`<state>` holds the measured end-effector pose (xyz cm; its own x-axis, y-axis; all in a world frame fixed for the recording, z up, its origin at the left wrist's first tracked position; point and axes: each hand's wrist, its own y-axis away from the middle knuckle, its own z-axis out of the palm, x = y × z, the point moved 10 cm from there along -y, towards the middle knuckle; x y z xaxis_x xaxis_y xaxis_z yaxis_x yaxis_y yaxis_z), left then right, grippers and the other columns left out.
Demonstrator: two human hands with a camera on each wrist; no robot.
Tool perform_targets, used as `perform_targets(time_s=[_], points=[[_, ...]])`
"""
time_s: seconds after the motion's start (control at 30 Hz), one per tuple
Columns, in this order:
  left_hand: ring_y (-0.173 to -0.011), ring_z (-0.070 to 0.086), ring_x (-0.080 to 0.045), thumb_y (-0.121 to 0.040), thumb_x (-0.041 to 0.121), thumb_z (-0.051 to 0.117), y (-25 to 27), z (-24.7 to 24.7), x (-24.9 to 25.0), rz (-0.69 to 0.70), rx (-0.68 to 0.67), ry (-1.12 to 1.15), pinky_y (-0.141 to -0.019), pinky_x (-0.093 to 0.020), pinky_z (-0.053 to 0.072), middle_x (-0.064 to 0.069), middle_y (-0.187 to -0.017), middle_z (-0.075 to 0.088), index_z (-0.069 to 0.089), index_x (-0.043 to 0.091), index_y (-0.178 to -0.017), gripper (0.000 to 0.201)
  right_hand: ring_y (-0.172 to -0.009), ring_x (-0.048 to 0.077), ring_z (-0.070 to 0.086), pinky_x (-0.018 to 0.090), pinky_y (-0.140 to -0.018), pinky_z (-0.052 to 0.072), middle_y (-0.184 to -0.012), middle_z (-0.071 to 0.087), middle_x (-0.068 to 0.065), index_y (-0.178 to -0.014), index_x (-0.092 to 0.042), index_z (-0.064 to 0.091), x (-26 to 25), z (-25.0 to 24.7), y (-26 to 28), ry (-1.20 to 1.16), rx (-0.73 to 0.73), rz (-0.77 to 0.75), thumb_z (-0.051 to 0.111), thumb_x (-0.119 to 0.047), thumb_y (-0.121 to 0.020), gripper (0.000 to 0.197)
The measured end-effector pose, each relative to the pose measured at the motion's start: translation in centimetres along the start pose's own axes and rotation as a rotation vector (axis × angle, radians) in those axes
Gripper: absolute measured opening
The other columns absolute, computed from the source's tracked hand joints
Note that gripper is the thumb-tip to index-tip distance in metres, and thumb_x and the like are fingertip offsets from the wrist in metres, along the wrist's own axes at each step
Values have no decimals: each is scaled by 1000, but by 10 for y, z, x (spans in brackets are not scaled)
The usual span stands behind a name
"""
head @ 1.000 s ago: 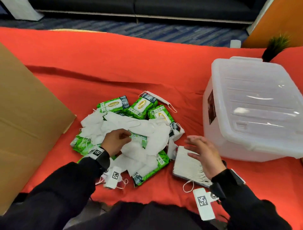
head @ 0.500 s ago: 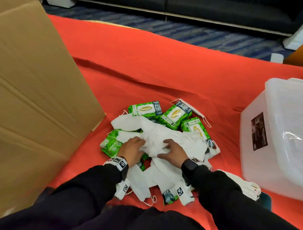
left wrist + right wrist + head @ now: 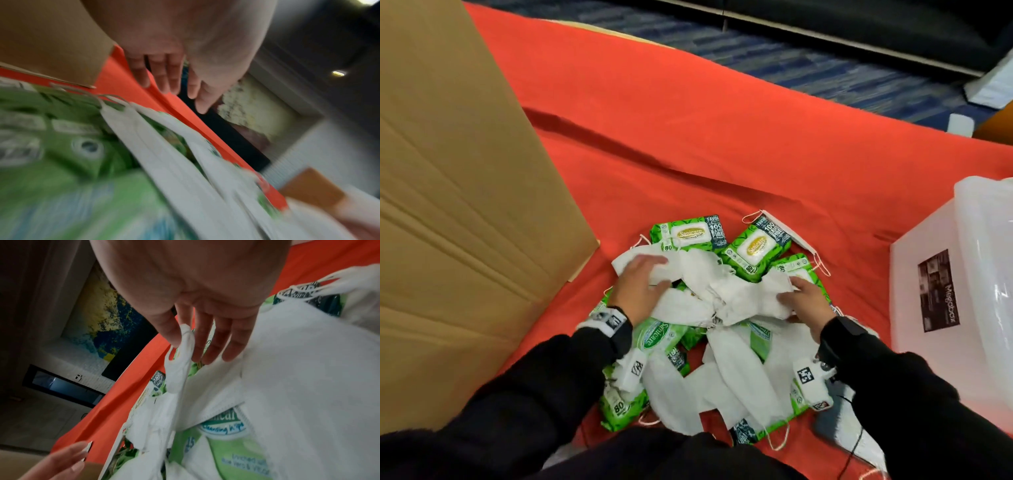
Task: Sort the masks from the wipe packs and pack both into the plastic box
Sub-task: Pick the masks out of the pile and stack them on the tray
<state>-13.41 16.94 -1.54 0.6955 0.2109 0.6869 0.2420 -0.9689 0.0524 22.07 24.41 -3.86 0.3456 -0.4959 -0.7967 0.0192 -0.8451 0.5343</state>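
A pile of white masks (image 3: 722, 291) and green wipe packs (image 3: 753, 250) lies on the red cloth (image 3: 688, 154) in front of me. My left hand (image 3: 643, 274) rests flat with spread fingers on a mask at the pile's far left; the blurred left wrist view shows the left hand (image 3: 170, 81) with straight fingers above masks (image 3: 164, 146) and a pack (image 3: 61, 146). My right hand (image 3: 796, 291) is on the pile's right side. In the right wrist view the right hand (image 3: 197, 340) pinches a fold of a mask (image 3: 298, 369) between thumb and fingers, over a wipe pack (image 3: 232, 443).
The translucent plastic box (image 3: 969, 274) with a dark label stands at the right, close to my right arm. A large cardboard box (image 3: 465, 205) fills the left. Bare red cloth stretches beyond the pile, then the table's far edge and carpet.
My right hand left the mask stack at the right and came onto the pile. My left hand has slid to the pile's far left. The view has shifted left and closer.
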Motion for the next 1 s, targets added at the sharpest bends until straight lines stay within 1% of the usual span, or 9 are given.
perform_targets(time_s=[0.13,0.23,0.37,0.47,0.53,0.7,0.8,0.9,1.0], points=[[-137,42,-36,-84,32,74,-32,-31,-88,-524,82,27,-111,-41,36,-15,-149,42,45,19,-147,71,-86,16,60,32,-73,45,-105,65,3,-129,-24,59,-5,-30,-11,-76,167,-68,66,-11,-94,39],[-129,52,-35,-78,18,83,-38,-22,-115,-664,86,260,-105,-38,42,-15,-142,52,40,6,-149,84,-101,23,65,33,-79,45,-113,64,5,-122,-19,63,-7,-32,-19,38,209,-86,74,-18,-89,35],[-110,62,-28,-80,4,79,-45,-28,-92,-567,226,570,-98,-42,51,-11,-124,64,53,13,-138,64,-102,25,60,32,-78,46,-118,58,7,-116,-21,66,15,-16,-24,606,2,32,87,-28,-76,46],[-94,62,-22,-89,5,67,-31,-47,-42,-426,345,823,-81,-35,48,-6,-102,69,70,17,-95,14,-114,32,58,38,-90,52,-132,46,7,-131,-31,55,24,-12,-17,919,-46,2,91,-24,-67,74],[-89,64,-17,-91,10,64,-15,-53,-7,-320,352,943,-77,-33,51,-4,-96,71,71,19,-87,12,-111,34,60,38,-88,54,-135,42,8,-140,-33,46,28,-7,-15,986,-68,-42,88,-18,-68,85],[-71,69,-14,-97,0,57,21,7,43,-306,-213,838,-62,-22,56,4,-77,77,71,14,-92,20,-100,25,62,25,-70,40,-104,63,2,-125,-23,63,16,-4,-22,846,-53,-111,87,-14,-73,58],[-89,68,-10,-95,14,64,48,63,40,-199,-671,387,-78,-25,50,8,-91,75,70,14,-94,6,-80,21,66,24,-65,49,-83,68,-3,-104,-17,71,-8,-13,-26,473,51,-181,83,-19,-78,29],[-127,53,-19,-84,47,50,56,93,20,112,-803,-293,-105,-32,40,3,-137,57,67,17,-119,48,-66,14,67,31,-61,54,-79,72,-1,-113,-19,70,-20,-22,-30,114,85,-160,74,-12,-88,27],[-146,34,-24,-85,50,43,42,88,11,186,-709,-456,-116,-36,32,2,-163,32,68,19,-117,51,-68,22,62,32,-57,55,-85,62,7,-118,-25,64,-26,-31,-27,-69,83,-96,65,4,-90,41]])
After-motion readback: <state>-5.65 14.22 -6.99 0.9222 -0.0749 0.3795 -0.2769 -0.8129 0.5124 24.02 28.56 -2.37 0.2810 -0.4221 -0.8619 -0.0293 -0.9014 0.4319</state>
